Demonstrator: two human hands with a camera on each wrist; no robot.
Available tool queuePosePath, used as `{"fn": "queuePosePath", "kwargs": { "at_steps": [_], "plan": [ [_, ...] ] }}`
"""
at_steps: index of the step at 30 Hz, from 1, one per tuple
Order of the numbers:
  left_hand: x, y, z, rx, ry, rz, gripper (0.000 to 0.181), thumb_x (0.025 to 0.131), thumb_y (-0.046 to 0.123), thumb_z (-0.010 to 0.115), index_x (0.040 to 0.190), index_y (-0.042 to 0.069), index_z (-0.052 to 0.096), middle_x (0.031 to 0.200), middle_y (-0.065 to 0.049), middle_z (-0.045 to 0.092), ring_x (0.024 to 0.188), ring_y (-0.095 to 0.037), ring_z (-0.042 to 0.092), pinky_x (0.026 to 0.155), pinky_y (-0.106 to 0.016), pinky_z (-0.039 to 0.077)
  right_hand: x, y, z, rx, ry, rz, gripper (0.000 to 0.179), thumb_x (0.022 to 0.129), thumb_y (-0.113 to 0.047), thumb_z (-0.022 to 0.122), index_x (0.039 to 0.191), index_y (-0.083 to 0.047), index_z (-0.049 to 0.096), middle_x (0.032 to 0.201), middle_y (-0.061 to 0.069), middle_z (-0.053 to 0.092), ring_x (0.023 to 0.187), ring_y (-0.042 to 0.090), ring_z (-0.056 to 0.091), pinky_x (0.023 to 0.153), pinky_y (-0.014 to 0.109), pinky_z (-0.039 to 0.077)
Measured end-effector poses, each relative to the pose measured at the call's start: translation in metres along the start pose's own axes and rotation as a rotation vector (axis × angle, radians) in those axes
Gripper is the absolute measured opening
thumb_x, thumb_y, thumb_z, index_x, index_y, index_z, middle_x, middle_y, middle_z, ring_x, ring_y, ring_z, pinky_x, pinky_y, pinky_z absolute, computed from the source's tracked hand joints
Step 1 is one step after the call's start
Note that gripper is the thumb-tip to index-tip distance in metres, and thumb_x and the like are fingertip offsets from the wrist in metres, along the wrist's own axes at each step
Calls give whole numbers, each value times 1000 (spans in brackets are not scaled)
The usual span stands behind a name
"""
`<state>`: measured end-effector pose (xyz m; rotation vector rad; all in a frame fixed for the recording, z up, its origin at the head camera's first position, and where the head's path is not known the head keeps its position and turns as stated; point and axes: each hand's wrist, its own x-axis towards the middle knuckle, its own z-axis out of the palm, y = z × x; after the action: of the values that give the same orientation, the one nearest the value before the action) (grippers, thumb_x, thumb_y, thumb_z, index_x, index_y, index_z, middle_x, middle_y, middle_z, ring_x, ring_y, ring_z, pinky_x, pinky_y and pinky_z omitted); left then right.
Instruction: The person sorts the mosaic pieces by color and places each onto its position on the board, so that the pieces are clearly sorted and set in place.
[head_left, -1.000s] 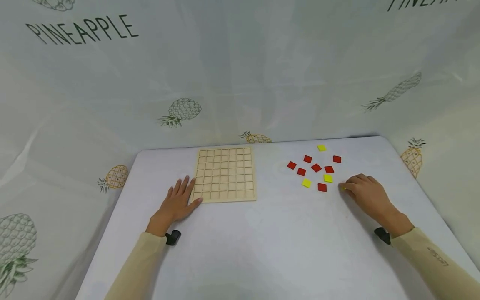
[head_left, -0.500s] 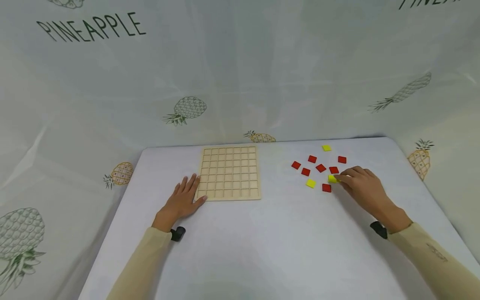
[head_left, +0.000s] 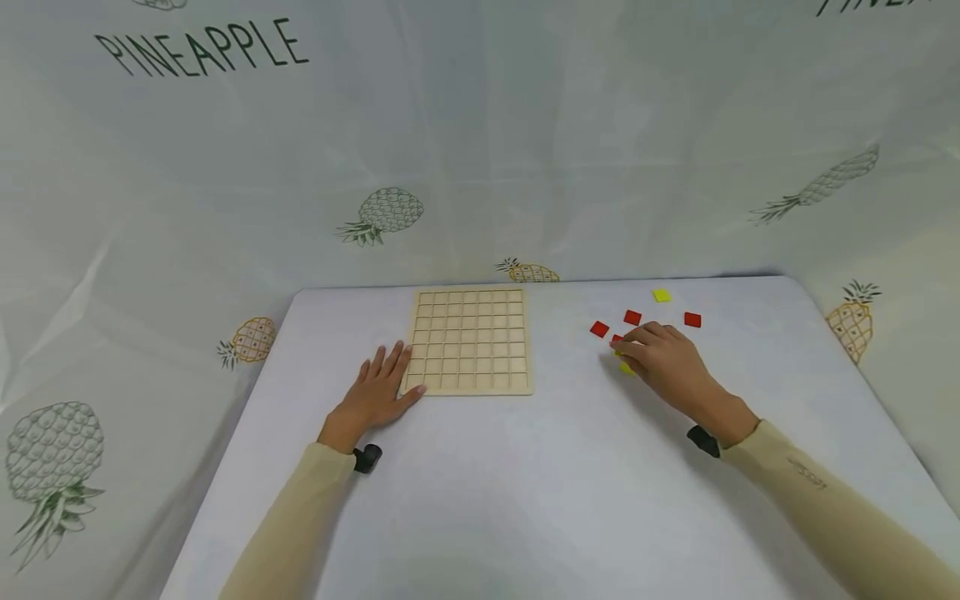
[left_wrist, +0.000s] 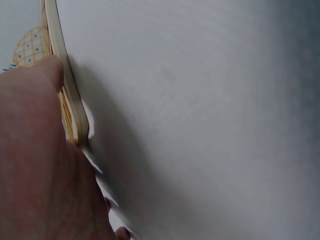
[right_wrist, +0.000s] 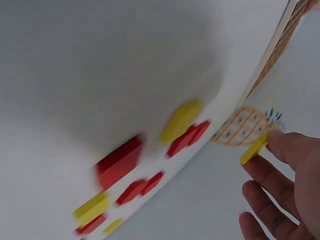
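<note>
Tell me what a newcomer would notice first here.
Probably the bright red tiles and yellow tiles scattered on the right of the white table, where the right hand pinches one yellow tile above it. Next comes the pale gridded board to their left, with the left hand at its near-left corner. Behind, PINEAPPLE lettering shows at upper left.

There sat the grid board on the table, up towards the far edge, with the left hand at its near left corner, thumb over the rim! Off to the right, well apart from the board, lay the scattered tiles, one farthest back, and over the nearer ones hung the right hand, a held tile between thumb and finger, the backdrop behind everything
</note>
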<state>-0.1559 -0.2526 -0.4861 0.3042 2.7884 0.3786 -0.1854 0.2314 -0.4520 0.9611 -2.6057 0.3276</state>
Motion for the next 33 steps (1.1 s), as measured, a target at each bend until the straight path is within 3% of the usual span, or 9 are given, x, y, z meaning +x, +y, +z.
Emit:
{"fn": "queuePosePath", "kwargs": {
  "at_steps": [9,15,24,33],
  "plan": [
    [-1,2,-2,19,-27,-30,85,111,50,45,170,4,5,178,-18,-2,162,-44,-5,130,-62,2,64,-52,45,81,-40,-46,28,87,-7,87,114,-7,82,104,8,78,104,30,67,90,45,57],
    [2,1,-2,53,-37,-43,85,111,51,45,170,5,4,178,-17,-1,163,-43,-5,130,-61,3,101,-85,70,143,-4,-115,19,93,-10,83,112,-8,82,103,6,77,101,27,68,84,41,56],
    [3,3,-2,72,-34,-59,86,111,52,45,170,3,4,178,-17,0,163,-42,-3,131,-59,5,141,-122,96,174,22,-137,16,96,-11,79,111,-9,83,103,4,78,98,25,69,89,40,57],
    [2,6,-4,85,-49,-72,86,112,52,43,170,3,3,178,-16,0,163,-42,-3,131,-58,6,169,-150,109,190,-37,-161,18,98,-14,77,115,-11,82,108,4,78,102,24,69,91,40,57]
  ]
}}
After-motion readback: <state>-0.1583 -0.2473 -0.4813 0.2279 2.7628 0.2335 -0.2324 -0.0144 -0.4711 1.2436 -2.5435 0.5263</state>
